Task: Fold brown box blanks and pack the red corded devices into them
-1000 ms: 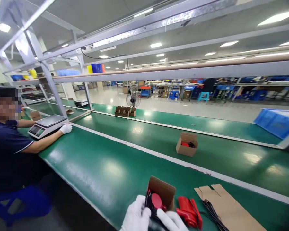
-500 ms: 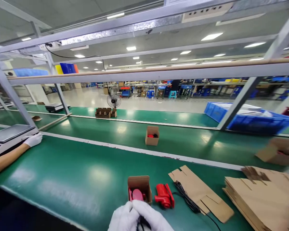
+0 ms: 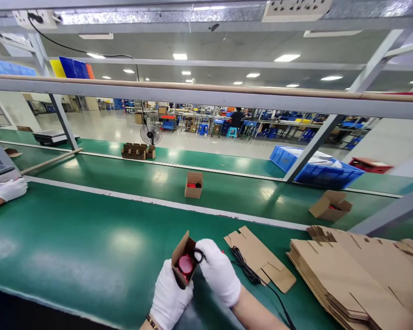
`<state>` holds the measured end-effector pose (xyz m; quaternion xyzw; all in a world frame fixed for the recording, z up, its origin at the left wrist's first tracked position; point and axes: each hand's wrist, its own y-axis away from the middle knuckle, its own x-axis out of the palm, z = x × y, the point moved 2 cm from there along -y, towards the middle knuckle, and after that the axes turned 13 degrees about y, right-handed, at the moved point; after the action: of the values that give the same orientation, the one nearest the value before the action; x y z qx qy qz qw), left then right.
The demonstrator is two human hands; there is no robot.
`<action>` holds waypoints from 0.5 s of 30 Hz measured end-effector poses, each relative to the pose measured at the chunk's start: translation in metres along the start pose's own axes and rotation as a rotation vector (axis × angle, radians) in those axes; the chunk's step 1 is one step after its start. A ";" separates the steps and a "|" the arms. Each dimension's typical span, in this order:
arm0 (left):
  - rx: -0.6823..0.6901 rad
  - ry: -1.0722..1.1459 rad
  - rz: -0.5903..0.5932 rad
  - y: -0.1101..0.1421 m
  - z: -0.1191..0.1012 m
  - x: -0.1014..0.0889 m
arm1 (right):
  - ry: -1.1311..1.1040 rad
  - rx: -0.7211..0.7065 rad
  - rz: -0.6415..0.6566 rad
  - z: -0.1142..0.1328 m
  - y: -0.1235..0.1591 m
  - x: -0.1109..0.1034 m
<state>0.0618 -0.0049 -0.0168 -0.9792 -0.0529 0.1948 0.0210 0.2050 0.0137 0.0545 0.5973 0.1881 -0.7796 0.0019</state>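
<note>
My left hand (image 3: pixel 168 295), in a white glove, is wrapped round a small open cardboard box (image 3: pixel 179 256), which it holds tilted. Inside that box sits a red part with a round pinkish face (image 3: pixel 186 265). At the box's right side, my gloved right hand (image 3: pixel 218 270) pinches a looped black cable (image 3: pixel 199 255) at the opening. Only a sliver of a red thing shows behind the right hand. To the right, a bundled black cord (image 3: pixel 246 266) lies on a flat cardboard blank (image 3: pixel 261 256).
A stack of flat cardboard (image 3: pixel 358 275) fills the right side. On the belt beyond stand an open box with red and black contents (image 3: pixel 193 185) and another open box (image 3: pixel 331 206). A co-worker's gloved hand (image 3: pixel 12 189) is at the far left. A blue crate (image 3: pixel 330 176) stands behind.
My left hand has gripped the box and tilted it. My hands have come apart, and the right has brought the black cable to the box's opening. The view has shifted right and down.
</note>
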 end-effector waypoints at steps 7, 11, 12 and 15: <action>0.019 -0.111 -0.031 -0.004 0.007 -0.003 | 0.368 -0.129 0.296 0.012 -0.036 0.018; 0.004 -0.031 -0.011 -0.007 0.012 -0.013 | 0.306 -0.229 0.381 -0.001 -0.015 0.009; -0.005 -0.006 -0.015 -0.008 0.015 -0.016 | 0.264 -0.231 0.391 -0.006 -0.009 0.009; -0.011 0.033 -0.041 -0.014 0.023 -0.021 | 0.127 -0.145 0.400 -0.018 0.001 0.015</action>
<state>0.0325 0.0075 -0.0295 -0.9811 -0.0739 0.1778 0.0204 0.2177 0.0218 0.0360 0.6689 0.1212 -0.7090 0.1876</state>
